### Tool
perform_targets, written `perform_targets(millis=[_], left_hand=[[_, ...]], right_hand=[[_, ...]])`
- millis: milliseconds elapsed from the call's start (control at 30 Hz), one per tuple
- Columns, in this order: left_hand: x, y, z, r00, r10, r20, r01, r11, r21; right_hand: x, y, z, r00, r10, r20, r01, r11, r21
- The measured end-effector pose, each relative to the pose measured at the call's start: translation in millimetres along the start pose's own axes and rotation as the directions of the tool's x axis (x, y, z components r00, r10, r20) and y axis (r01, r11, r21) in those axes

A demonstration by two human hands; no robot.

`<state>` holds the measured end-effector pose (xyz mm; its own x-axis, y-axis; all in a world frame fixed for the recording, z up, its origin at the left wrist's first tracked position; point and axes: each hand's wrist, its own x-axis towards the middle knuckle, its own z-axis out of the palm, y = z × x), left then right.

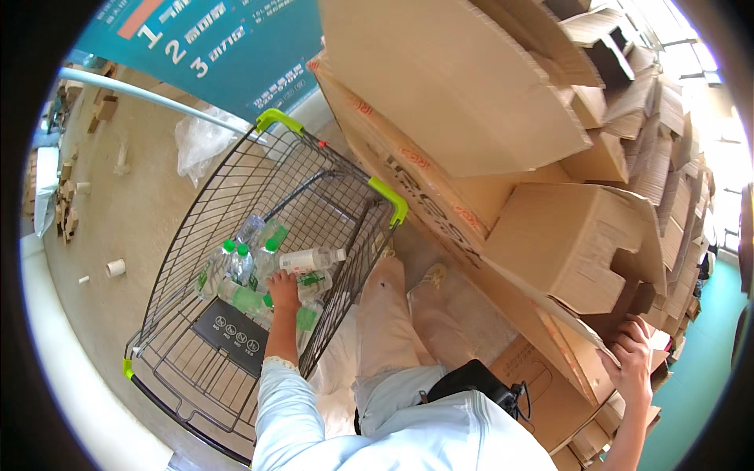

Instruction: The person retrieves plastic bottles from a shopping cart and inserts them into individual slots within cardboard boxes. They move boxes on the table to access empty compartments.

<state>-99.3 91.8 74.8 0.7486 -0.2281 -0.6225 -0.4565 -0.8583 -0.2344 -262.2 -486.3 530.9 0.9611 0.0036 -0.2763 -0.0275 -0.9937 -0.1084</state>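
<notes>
My left hand (284, 290) reaches down into a shopping cart (259, 129), its fingers curled at a clear plastic bottle (312, 259) with a white label. Several more bottles lie heaped around it, such as a green-capped bottle (242, 263) just to the left. What the palm covers is hidden. Over on the right, my right hand (628, 357) has its fingers bent over the edge of a cardboard box (565, 243), and its thumb side rests against the flap.
A large open carton (424, 188) stands right of the cart, with stacked flattened cardboard (667, 149) behind it. A blue banner (228, 47) hangs at the far side. Clear plastic film (203, 145) and a white tube (115, 268) lie on the floor at left.
</notes>
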Motion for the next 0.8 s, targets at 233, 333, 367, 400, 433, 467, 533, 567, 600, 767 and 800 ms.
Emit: perform_targets(millis=[233, 333, 367, 400, 433, 467, 533, 567, 600, 767, 800], left_hand=[[-56, -25, -123, 0.992, -0.119, 0.028, 0.116, 0.843, -0.525], [-100, -57, -151, 0.973, -0.207, -0.105, -0.029, 0.341, -0.940], [-124, -41, -211, 0.936, -0.306, -0.176, -0.067, 0.337, -0.939], [-135, -49, -226, 0.937, -0.282, -0.207, -0.183, 0.109, -0.977], [-162, -20, -285, 0.896, -0.289, -0.336, -0.373, -0.081, -0.924], [-179, 9, -331, 0.836, -0.281, -0.472, -0.528, -0.176, -0.830], [-185, 35, -395, 0.618, -0.147, -0.773, -0.771, -0.306, -0.558], [-193, 68, -427, 0.499, -0.270, -0.823, -0.853, -0.319, -0.413], [-195, 93, -471, 0.440, -0.138, -0.888, -0.853, -0.373, -0.365], [-220, 221, -581, 0.173, 0.418, -0.892, -0.966, -0.104, -0.236], [-214, 245, -586, 0.188, 0.501, -0.845, -0.977, 0.007, -0.213]], right_hand=[[-12, 4, -17, 0.979, -0.129, -0.158, 0.131, 0.991, 0.000], [-27, 8, -18, 0.943, -0.176, -0.283, 0.189, 0.982, 0.020], [-31, 13, -12, 0.937, -0.187, -0.294, 0.196, 0.981, 0.004], [-32, 20, -6, 0.925, -0.219, -0.311, 0.228, 0.974, -0.008], [-32, 22, 2, 0.913, -0.236, -0.332, 0.255, 0.967, 0.013], [-34, 24, 6, 0.901, -0.255, -0.352, 0.283, 0.958, 0.032], [-30, 19, 11, 0.873, -0.334, -0.356, 0.372, 0.927, 0.041], [-29, 16, 14, 0.862, -0.357, -0.360, 0.390, 0.920, 0.022], [-27, 19, 18, 0.855, -0.366, -0.367, 0.399, 0.917, 0.016], [-44, 23, 16, 0.858, -0.334, -0.389, 0.353, 0.935, -0.024], [-50, 25, 16, 0.869, -0.312, -0.385, 0.328, 0.944, -0.024]])
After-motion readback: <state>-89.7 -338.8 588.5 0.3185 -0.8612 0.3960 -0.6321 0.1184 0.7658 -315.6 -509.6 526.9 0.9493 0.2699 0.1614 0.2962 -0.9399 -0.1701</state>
